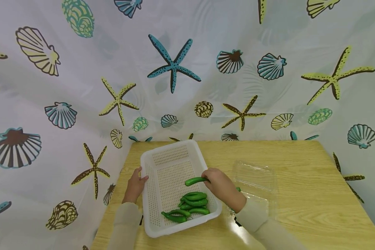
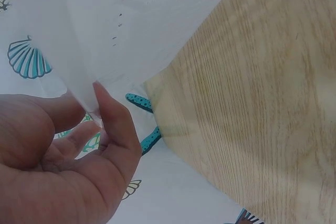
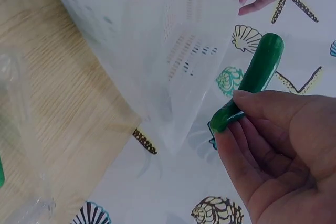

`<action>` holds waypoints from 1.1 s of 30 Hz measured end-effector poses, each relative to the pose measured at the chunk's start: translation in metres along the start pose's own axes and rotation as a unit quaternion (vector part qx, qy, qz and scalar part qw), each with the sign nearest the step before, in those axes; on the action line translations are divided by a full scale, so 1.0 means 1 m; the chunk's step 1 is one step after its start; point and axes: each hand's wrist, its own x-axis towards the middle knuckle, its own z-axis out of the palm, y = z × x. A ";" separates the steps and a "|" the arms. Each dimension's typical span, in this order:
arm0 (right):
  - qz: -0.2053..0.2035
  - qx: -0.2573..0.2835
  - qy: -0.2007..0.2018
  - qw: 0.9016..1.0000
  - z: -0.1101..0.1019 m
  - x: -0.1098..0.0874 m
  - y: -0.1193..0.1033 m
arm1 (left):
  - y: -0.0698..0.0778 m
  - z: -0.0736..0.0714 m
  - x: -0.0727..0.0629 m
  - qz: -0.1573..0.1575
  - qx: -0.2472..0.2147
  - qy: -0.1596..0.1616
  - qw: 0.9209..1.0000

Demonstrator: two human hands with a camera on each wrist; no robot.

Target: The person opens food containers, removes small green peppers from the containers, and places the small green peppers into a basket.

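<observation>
A white perforated plastic basket [image 1: 150,201] sits on the wooden table, slightly turned. Its left rim is pinched between the thumb and fingers of my left hand [image 1: 135,184], and the left wrist view shows this grip [image 2: 94,150] close up. Over the basket's right side, my right hand [image 1: 220,185] holds a green chili pepper [image 1: 195,181] by one end. In the right wrist view, thumb and fingertips pinch that pepper [image 3: 261,66] near its narrow end. Several green peppers [image 1: 195,203] lie piled on the basket floor toward the near right.
To the right stands a clear plastic clamshell container [image 1: 256,177], lid open, partly behind my right forearm, with a bit of green pepper [image 1: 238,189] showing there. A white curtain [image 1: 187,69] printed with shells and starfish rises behind the table [image 1: 312,194] and along both sides.
</observation>
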 end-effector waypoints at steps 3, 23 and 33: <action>-0.005 -0.002 -0.010 1.000 0.006 0.002 -0.007 | 0.001 0.000 -0.001 0.002 0.000 0.003 1.000; 0.003 0.008 -0.116 0.993 0.056 -0.002 -0.031 | -0.006 0.000 0.003 -0.003 -0.010 -0.008 1.000; 0.022 -0.014 -0.153 0.988 0.074 -0.010 -0.021 | -0.006 -0.002 0.001 0.002 -0.006 -0.010 1.000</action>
